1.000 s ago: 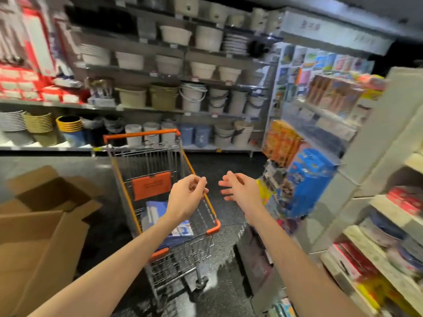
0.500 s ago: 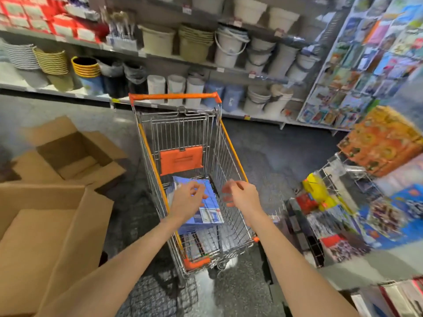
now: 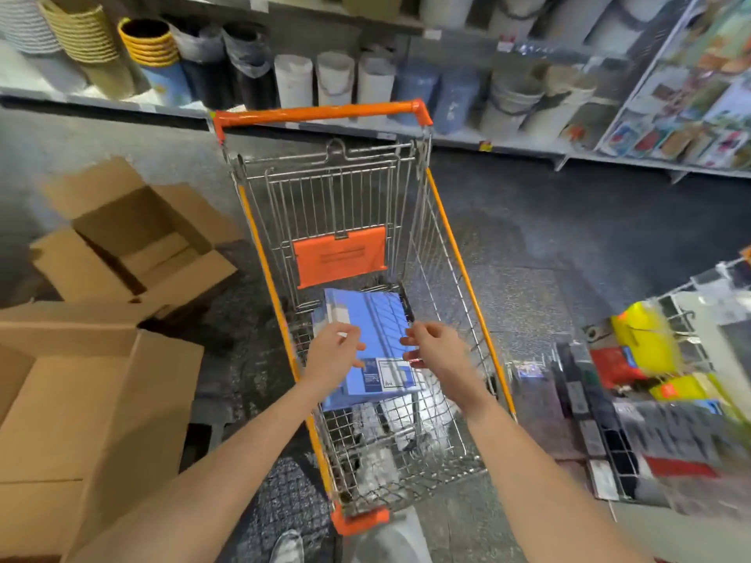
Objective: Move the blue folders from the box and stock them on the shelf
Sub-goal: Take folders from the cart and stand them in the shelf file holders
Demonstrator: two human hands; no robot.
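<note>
A silver wire shopping cart with orange trim (image 3: pixel 337 197) stood in the middle of the aisle, its orange handle bar (image 3: pixel 317 112) at the far end; the stack of flat blue plastic folders (image 3: pixel 378 319) lay inside its basket, on the wire floor just near of an orange plastic flap (image 3: pixel 340 256), a white printed label (image 3: pixel 390 373) showing on the top folder's near edge; the left hand (image 3: pixel 333 353) hung over the stack's left side, fingers loosely bent and spread, holding nothing; the right hand (image 3: pixel 437 351) hung over the stack's right side in the same loose, empty way; whether any fingertip touched the top folder I could not tell; to the left on the dark floor sat an open brown cardboard box (image 3: pixel 134 237), with a larger brown cardboard box (image 3: pixel 81 400) nearer; a long grey shelf (image 3: pixel 122 101) along the far wall carried rows of pale plastic buckets (image 3: pixel 292 81); to the right stood a wire rack of bright packets (image 3: pixel 650 400), blurred.
</note>
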